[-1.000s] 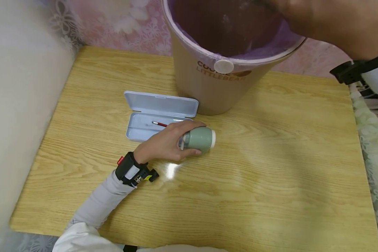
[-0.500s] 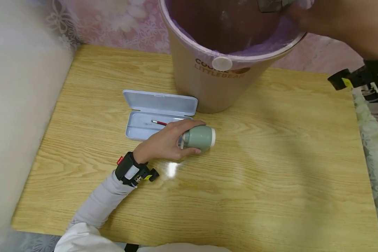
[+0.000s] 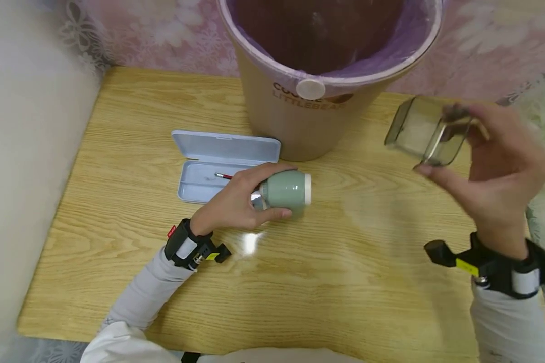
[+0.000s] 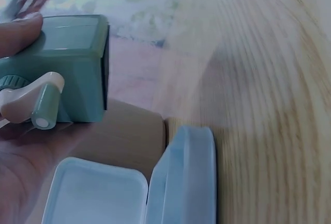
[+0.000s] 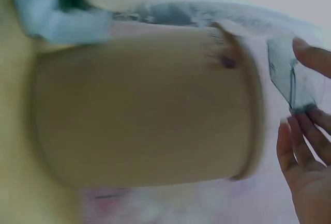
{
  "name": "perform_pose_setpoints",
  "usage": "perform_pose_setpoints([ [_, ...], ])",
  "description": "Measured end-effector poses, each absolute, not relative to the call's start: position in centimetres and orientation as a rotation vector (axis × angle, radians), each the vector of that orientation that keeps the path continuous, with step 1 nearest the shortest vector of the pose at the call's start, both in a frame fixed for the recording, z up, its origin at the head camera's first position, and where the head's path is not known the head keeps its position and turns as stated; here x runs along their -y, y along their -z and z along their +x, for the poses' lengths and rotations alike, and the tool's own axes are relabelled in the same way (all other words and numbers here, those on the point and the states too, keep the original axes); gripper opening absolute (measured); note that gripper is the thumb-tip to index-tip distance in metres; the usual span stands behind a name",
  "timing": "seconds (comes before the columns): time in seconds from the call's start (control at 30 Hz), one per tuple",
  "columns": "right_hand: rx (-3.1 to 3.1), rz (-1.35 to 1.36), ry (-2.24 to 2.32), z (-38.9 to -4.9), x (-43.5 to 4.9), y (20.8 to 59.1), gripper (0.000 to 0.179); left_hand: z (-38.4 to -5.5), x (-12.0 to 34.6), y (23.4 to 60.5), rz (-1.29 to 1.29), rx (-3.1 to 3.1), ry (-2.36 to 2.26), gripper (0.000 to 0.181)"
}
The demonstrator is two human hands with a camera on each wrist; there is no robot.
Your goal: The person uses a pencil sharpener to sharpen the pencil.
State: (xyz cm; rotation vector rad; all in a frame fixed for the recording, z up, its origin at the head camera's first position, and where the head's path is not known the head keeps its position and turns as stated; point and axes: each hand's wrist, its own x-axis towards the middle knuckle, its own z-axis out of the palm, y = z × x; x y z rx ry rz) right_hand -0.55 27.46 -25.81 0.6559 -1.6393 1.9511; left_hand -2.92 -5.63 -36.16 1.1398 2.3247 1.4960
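Note:
My left hand [image 3: 236, 201] grips a green pencil sharpener [image 3: 287, 189] lying on its side, its white end facing right. The left wrist view shows its crank handle [image 4: 47, 102]. At the right, my right hand [image 3: 504, 166] holds a clear, smoky shavings container [image 3: 418, 128] above the table, tilted, with thumb and fingers at its edges. In the right wrist view the container [image 5: 283, 71] looks see-through. Beside the left hand lies an open light blue pencil case [image 3: 195, 184], partly covered by that hand. A red pencil [image 3: 222, 176] shows inside it.
A tall tan bin [image 3: 295, 126] lined with a purple bag stands at the back of the wooden table [image 3: 345, 292], right behind the pencil case. A white surface borders the left side, and patterned pink wall covering [image 3: 172, 35] runs behind.
My right hand came out from over the bin and moved right and toward me, bringing the clear container into full view. The left hand keeps its grip, with the sharpener turned slightly.

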Motion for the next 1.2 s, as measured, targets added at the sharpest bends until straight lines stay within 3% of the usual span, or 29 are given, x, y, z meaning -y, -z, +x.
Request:
perform_pose_setpoints([
  [0.2, 1.873, 0.725, -1.993, 3.1, -26.3, 33.6, 0.065, -2.8, 4.5, 36.1, 1.137, -2.111, -1.747, 0.075],
  [0.37, 2.135, 0.688, -1.945, 3.6, -26.0, 37.0, 0.066, -2.8, 4.0, 35.9, 1.159, -2.042, -1.78, 0.077],
  [0.83, 2.436, 0.623, -1.791, 3.7, -25.7, 37.8, 0.075, -2.6, 2.7, 35.9, 1.254, -2.247, -1.463, 0.076],
  [1.2, 2.557, 0.55, -1.695, 3.3, -24.7, 39.0, 0.06, -2.3, -0.4, 36.5, 1.307, -2.313, -1.308, 0.072],
])
